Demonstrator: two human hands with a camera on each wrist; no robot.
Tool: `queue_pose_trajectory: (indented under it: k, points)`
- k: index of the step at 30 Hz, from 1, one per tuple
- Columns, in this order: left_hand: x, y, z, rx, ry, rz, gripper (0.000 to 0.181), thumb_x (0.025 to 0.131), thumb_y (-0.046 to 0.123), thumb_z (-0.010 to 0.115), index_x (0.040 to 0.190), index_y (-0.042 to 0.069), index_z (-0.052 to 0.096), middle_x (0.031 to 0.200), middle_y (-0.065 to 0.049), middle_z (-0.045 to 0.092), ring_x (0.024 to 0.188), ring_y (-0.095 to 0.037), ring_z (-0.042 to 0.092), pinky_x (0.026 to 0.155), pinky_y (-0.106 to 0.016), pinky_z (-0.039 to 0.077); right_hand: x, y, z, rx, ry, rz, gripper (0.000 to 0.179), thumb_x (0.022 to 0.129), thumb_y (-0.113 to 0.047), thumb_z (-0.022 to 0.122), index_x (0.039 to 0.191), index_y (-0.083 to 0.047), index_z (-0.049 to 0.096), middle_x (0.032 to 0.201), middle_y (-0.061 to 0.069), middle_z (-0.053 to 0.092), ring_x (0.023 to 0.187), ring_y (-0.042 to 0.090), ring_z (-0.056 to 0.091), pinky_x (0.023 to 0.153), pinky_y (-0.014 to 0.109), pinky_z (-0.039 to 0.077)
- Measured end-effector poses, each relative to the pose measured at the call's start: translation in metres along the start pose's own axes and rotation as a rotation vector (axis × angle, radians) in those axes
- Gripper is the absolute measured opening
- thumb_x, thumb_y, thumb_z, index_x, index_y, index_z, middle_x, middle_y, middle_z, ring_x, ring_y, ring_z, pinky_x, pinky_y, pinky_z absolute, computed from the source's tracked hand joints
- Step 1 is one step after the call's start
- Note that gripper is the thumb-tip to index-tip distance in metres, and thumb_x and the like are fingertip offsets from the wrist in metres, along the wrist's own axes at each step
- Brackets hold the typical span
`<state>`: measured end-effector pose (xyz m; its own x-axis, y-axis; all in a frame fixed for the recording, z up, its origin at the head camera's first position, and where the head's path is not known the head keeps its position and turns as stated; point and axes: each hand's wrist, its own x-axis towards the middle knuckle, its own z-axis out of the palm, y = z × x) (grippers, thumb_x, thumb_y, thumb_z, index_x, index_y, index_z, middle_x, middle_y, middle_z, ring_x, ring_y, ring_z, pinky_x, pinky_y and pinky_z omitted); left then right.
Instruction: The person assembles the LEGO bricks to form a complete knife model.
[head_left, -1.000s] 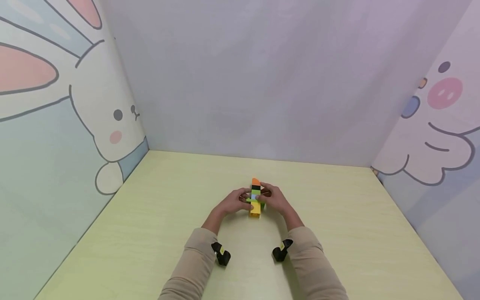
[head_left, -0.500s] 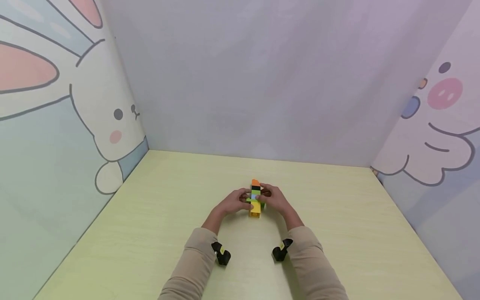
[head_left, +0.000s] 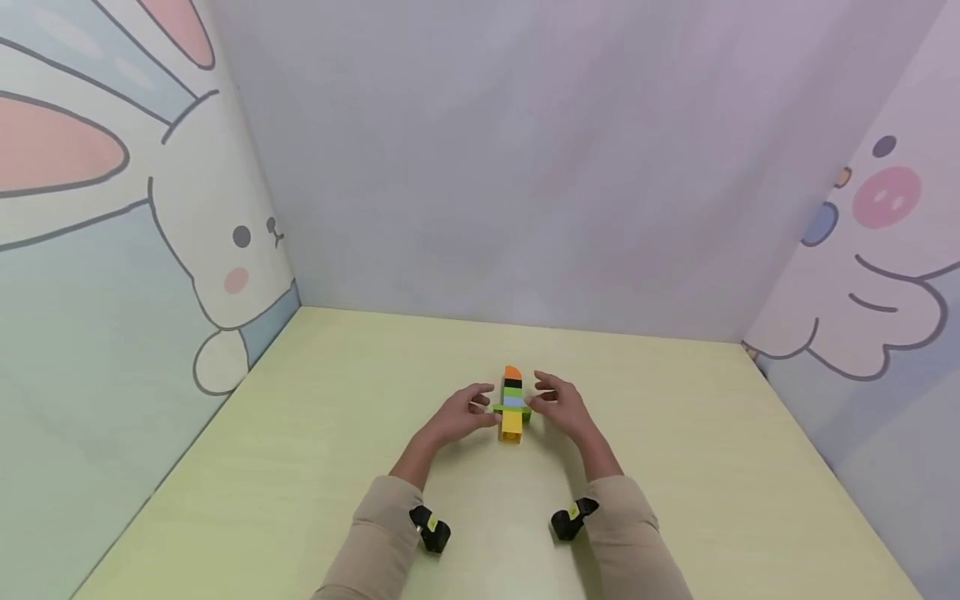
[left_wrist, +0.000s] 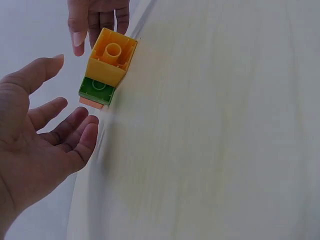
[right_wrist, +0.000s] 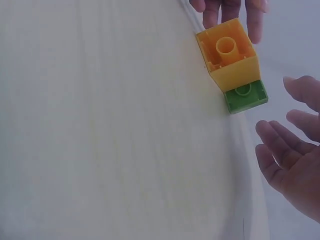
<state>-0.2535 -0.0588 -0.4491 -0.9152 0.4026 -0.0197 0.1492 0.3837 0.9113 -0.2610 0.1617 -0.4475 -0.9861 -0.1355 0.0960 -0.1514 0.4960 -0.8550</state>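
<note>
A row of joined toy building blocks (head_left: 513, 401) lies on the table, its long side pointing away from me. From the far end it runs orange, black, green and light blue, then a green crosspiece, then a yellow block (head_left: 512, 425) nearest me. Both wrist views show the hollow underside of the yellow block (left_wrist: 111, 57) with a green block (right_wrist: 246, 97) beyond it. My left hand (head_left: 459, 413) is at the left side with fingers spread and loosely bent, apart from the blocks in its wrist view. My right hand (head_left: 562, 405) stands relaxed on the right side, holding nothing.
The pale wooden table (head_left: 300, 433) spreads out all round the blocks. A grey-white cloth wall (head_left: 480, 167) rises behind, with cartoon side panels left and right. A black wrist camera (head_left: 431, 530) sits on each sleeve.
Both hands have let go of the joined blocks and drawn apart, the left one leftward and the right one rightward. The blocks stay on the table in nearly the same place.
</note>
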Motion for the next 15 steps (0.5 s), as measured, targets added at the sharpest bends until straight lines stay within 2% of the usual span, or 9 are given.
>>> queue_pose_trajectory:
  k: [6, 15]
  points:
    - [-0.016, 0.004, -0.011, 0.063, 0.052, 0.056, 0.051, 0.089, 0.021, 0.064, 0.134, 0.005, 0.047, 0.119, -0.016, 0.055, 0.102, -0.025, 0.054, 0.081, -0.040, 0.047, -0.009, -0.004, -0.011, -0.053, 0.012, -0.074, 0.054, 0.088, -0.014, 0.066, 0.135, 0.002, 0.045, 0.119, 0.023, 0.055, 0.102, 0.034, 0.057, 0.081, 0.043, 0.048]
    - [-0.049, 0.005, -0.029, 0.165, 0.142, 0.151, 0.042, 0.091, 0.014, 0.059, 0.130, 0.001, 0.049, 0.117, -0.018, 0.056, 0.101, -0.028, 0.057, 0.083, -0.043, 0.046, -0.031, -0.013, -0.039, -0.135, 0.049, -0.155, 0.054, 0.088, -0.016, 0.065, 0.136, 0.000, 0.044, 0.121, 0.026, 0.053, 0.100, 0.035, 0.058, 0.080, 0.046, 0.048]
